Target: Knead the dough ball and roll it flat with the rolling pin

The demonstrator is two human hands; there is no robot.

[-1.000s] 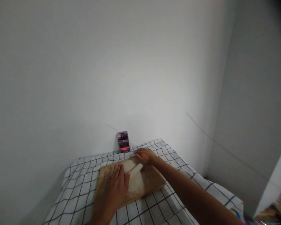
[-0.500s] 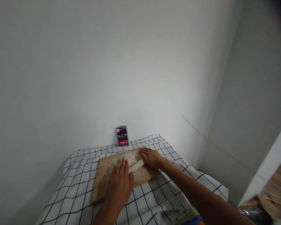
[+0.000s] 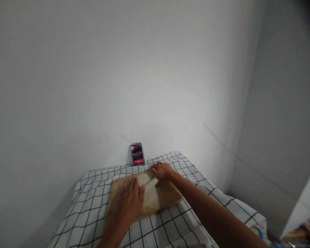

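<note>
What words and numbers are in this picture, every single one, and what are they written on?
None can be read.
Dark upright thing by the wall: masked by coarse squares, so any writing is unreadable.
Green and blue thing at lower right: too small and blurred to tell.
Checked cloth: dark lines, no letters or numbers visible.
Wooden board: no writing visible.

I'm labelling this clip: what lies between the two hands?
In the head view, part of a pale rolling pin shows between the left hand and right hand, with pale dough beside it on the wooden board.
</note>
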